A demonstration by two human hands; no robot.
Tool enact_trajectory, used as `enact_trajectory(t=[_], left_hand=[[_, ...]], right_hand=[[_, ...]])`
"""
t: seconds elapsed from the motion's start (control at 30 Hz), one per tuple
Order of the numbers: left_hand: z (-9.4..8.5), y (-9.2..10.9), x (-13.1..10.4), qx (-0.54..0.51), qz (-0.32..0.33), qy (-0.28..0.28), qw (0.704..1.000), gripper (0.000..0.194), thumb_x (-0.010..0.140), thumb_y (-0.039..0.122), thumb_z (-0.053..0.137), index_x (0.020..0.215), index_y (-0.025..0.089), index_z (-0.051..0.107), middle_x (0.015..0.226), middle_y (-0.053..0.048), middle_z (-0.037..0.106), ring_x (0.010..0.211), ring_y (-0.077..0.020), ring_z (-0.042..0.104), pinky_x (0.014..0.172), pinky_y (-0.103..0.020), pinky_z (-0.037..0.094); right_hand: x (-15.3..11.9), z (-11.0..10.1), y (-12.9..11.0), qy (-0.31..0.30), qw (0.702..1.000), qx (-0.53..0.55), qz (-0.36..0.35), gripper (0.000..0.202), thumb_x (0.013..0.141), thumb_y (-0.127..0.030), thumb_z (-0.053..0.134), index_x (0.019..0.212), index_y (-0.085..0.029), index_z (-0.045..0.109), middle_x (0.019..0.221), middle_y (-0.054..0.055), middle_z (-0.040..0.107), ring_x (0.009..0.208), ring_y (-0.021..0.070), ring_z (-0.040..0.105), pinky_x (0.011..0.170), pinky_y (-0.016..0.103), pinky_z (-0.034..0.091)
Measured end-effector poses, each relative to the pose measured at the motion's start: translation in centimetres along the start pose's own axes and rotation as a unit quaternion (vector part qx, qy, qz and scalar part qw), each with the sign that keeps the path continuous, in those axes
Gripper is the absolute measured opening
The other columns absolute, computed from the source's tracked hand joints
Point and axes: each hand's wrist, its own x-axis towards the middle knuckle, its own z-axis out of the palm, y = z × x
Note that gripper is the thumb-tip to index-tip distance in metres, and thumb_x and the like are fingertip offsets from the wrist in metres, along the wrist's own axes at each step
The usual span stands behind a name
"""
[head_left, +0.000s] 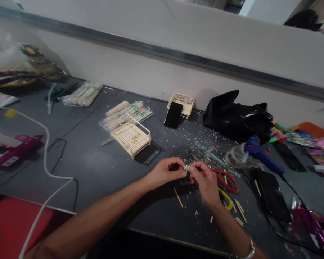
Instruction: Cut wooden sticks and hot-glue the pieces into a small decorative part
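My left hand (170,171) and my right hand (204,180) meet over the table, fingertips pinched on a small star-shaped piece of pale wooden sticks (186,168). Just under the right hand lie scissors with one red and one yellow handle loop (228,183), partly hidden by it. Beyond the left hand stands a miniature bed made of wooden sticks (130,135), with small flower-like pieces on its slats. Farther back is a miniature wooden bench (187,102) with a phone (174,115) leaning on it.
Stick offcuts (240,206) and crumbs litter the dark table (78,144). At right are a blue glue gun (264,155), a black bag (237,118) and a black phone (272,194). Packs of sticks (83,94) lie at back left; a white cable (46,144) crosses the left side.
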Motion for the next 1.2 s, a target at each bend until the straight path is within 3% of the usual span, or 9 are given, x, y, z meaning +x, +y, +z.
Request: enact_trajectory(t=[0.17, 0.43, 0.9, 1.2], left_hand=[[0.07, -0.22, 0.09, -0.016, 0.013, 0.024, 1.000, 0.039, 0.065, 0.038, 0.084, 0.092, 0.017, 0.064, 0.082, 0.001, 0.065, 0.076, -0.0124, 0.059, 0.075, -0.028, 0.046], [0.03, 0.15, 0.15, -0.050, -0.022, 0.018, 0.998, 0.034, 0.068, 0.043, 0.080, 0.081, 0.015, 0.066, 0.076, -0.001, 0.069, 0.066, -0.0111, 0.061, 0.071, -0.028, 0.050], [-0.06, 0.17, 0.15, -0.039, -0.023, 0.019, 0.999, 0.033, 0.069, 0.045, 0.079, 0.074, 0.016, 0.064, 0.064, 0.002, 0.068, 0.058, -0.0104, 0.060, 0.065, -0.027, 0.050], [-0.04, 0.23, 0.18, -0.032, -0.018, 0.020, 0.999, 0.033, 0.069, 0.045, 0.079, 0.073, 0.016, 0.064, 0.061, 0.002, 0.066, 0.056, -0.0095, 0.058, 0.061, -0.024, 0.048]], right_hand=[[-0.08, 0.13, 0.06, -0.003, 1.000, 0.010, 0.004, 0.023, 0.071, -0.042, 0.074, 0.070, -0.021, 0.064, 0.054, -0.005, 0.057, 0.046, 0.0105, 0.047, 0.045, 0.023, 0.041], [-0.07, 0.18, 0.04, 0.000, 1.000, 0.015, -0.001, 0.021, 0.070, -0.040, 0.073, 0.069, -0.021, 0.064, 0.052, -0.006, 0.053, 0.045, 0.0100, 0.046, 0.044, 0.022, 0.039], [-0.03, -0.01, -0.32, -0.006, 0.999, -0.047, -0.015, 0.019, 0.071, -0.039, 0.071, 0.067, -0.022, 0.064, 0.048, -0.006, 0.051, 0.044, 0.0106, 0.045, 0.044, 0.023, 0.040], [-0.01, 0.07, 0.00, -0.007, 1.000, -0.020, -0.004, 0.019, 0.070, -0.038, 0.070, 0.067, -0.022, 0.063, 0.050, -0.006, 0.052, 0.044, 0.0103, 0.046, 0.044, 0.022, 0.039]])
